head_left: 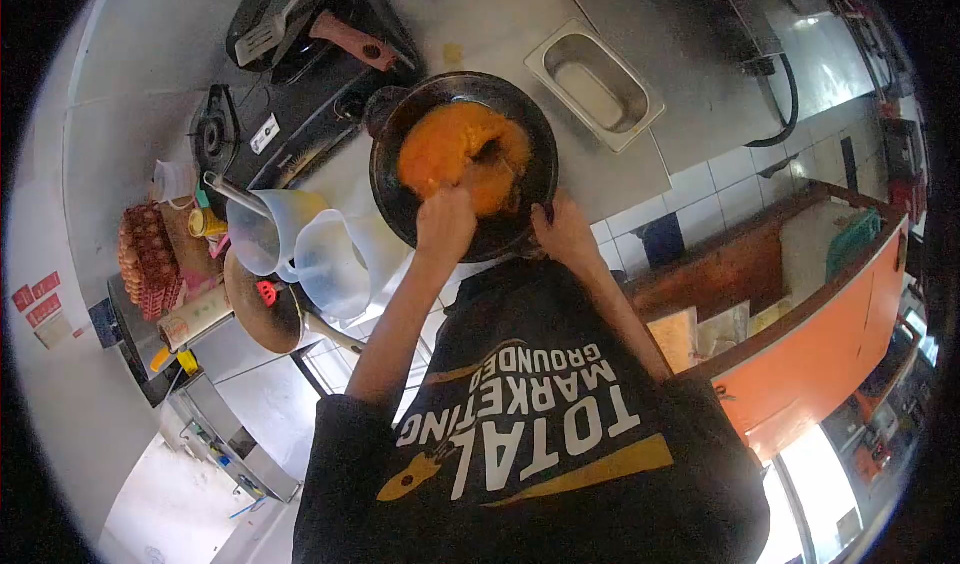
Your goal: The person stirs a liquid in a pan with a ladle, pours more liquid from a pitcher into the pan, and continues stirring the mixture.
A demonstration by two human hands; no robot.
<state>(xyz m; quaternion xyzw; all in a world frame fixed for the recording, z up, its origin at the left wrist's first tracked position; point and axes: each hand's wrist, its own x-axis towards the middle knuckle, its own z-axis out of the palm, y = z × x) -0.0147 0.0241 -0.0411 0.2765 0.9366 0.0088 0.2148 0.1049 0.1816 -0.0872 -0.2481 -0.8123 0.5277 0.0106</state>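
A large black wok (384, 189) stands on the steel counter in front of me, holding thick orange sauce or food (435, 149). My left hand (447, 222) is closed over the wok's near side, its knuckles at the edge of the orange mass. What it grips is hidden; a dark patch or utensil end shows in the food just beyond. My right hand (565, 232) is closed around the near right rim, where a side handle seems to be. The opposite side handle (381, 110) juts out at the upper left.
An empty steel pan (595, 84) lies right of the wok. To the left are a black stove (315, 129), a slotted spatula (262, 40), translucent jugs (335, 264), a frying pan (262, 309) and an egg stack (146, 249). An orange-fronted counter (825, 339) stands at right.
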